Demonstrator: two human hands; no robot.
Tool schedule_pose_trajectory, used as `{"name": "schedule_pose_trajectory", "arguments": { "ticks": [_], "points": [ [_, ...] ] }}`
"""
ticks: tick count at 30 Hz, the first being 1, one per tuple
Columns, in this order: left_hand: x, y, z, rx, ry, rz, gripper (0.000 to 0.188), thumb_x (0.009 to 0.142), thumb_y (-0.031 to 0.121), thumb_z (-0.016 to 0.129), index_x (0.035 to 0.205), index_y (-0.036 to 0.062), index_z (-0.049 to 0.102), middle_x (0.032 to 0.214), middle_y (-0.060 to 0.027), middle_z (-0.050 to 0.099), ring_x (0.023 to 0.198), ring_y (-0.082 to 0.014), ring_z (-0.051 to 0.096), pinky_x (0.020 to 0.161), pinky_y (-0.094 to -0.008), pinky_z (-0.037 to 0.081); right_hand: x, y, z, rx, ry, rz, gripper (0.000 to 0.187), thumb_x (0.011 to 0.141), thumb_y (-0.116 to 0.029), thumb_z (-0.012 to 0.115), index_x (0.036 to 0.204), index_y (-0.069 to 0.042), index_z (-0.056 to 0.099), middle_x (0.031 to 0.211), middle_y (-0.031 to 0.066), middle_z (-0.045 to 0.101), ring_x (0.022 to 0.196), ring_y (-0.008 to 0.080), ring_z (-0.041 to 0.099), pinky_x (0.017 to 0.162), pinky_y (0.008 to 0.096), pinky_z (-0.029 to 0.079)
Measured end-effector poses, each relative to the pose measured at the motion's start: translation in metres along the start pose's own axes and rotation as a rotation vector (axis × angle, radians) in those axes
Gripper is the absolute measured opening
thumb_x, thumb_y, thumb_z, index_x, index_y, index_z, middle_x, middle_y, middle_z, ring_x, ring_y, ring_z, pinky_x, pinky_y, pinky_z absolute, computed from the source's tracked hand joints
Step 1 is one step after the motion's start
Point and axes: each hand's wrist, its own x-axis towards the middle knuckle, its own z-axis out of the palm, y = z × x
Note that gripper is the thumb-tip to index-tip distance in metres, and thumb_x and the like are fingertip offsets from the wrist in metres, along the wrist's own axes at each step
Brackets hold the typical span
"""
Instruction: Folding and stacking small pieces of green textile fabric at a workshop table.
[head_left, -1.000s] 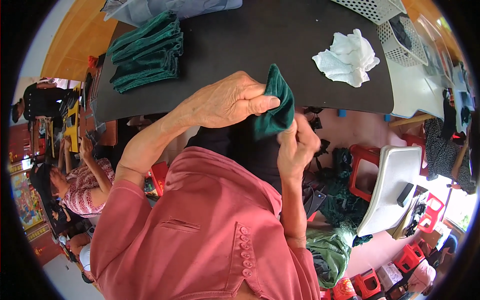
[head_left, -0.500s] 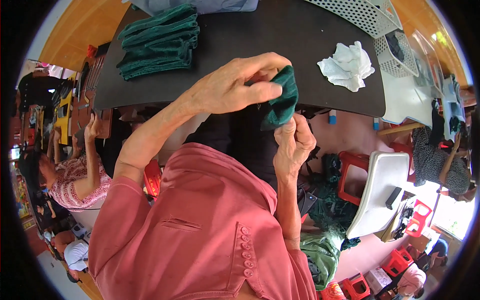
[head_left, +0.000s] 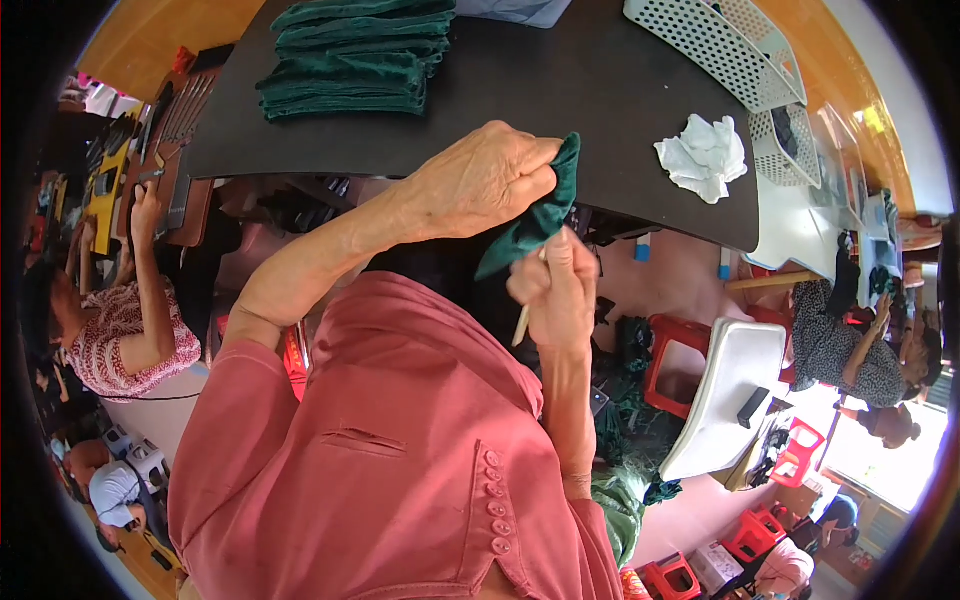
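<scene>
My left hand (head_left: 495, 180) is closed on a small dark green velvet piece of fabric (head_left: 525, 238), with its thumb and fingers at the upper part. The fabric narrows to a loose point at its lower left. Just below, my right hand (head_left: 560, 288) is closed around a thin pale stick (head_left: 521, 326), whose lower end sticks out beneath the fist. The right thumb lies against or very close to the fabric's lower edge; motion blurs some of those fingers. Beyond my left hand, folded green velvet pieces (head_left: 350, 70) lie stacked on the dark table (head_left: 560, 75).
A crumpled white cloth (head_left: 703, 158) lies on the table's right side. Perforated white baskets (head_left: 715, 50) stand at the far right. Below them are a white folding board (head_left: 725, 400) and a red stool (head_left: 680, 365). Another person (head_left: 130, 335) works at left.
My right hand has shifted slightly left and down, and a pale stick now shows in it. The fabric hangs more slanted, its tip pointing lower left. The whole view has shifted a little.
</scene>
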Motion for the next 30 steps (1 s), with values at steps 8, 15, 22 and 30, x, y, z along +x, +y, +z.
{"name": "schedule_pose_trajectory", "arguments": {
  "ticks": [8,15,22,30],
  "points": [
    [-0.006,-0.004,0.007,-0.160,-0.010,-0.172,0.012,0.078,0.005,0.045,0.070,-0.0036,0.043,0.061,-0.0155,0.046,0.051,-0.0316,0.045,0.050,-0.0384,0.038,0.002,0.002,-0.004,-0.112,-0.093,-0.052,0.033,0.097,-0.026,0.048,0.082,0.004,0.056,0.053,-0.0065,0.029,0.045,0.0039,0.025,0.040,0.0211,0.020],
    [-0.008,-0.001,0.000,-0.429,-0.005,-0.335,0.008,0.078,0.005,0.043,0.073,-0.0020,0.045,0.060,-0.0095,0.042,0.050,-0.0198,0.040,0.050,-0.0334,0.036,0.003,0.001,-0.007,-0.558,0.083,-0.262,0.028,0.095,-0.023,0.052,0.083,0.000,0.061,0.054,-0.0061,0.033,0.048,0.0034,0.028,0.044,0.0209,0.023],
    [-0.003,0.001,-0.015,-0.511,-0.035,-0.456,0.016,0.081,0.011,0.047,0.071,-0.0006,0.049,0.057,-0.0001,0.038,0.053,-0.0093,0.034,0.049,-0.0286,0.030,0.007,-0.005,-0.014,-1.018,0.294,-0.418,0.023,0.093,-0.020,0.055,0.084,-0.001,0.064,0.058,-0.0054,0.043,0.053,0.0035,0.035,0.048,0.0214,0.028],
    [-0.001,-0.004,-0.015,-0.540,-0.046,-0.425,0.015,0.085,0.011,0.047,0.074,0.0011,0.050,0.059,0.0039,0.034,0.055,-0.0049,0.029,0.047,-0.0238,0.025,0.005,-0.009,-0.019,-0.858,0.266,-0.396,0.026,0.095,-0.022,0.053,0.085,0.001,0.063,0.058,-0.0060,0.041,0.053,0.0023,0.034,0.047,0.0198,0.026]
  ]
}}
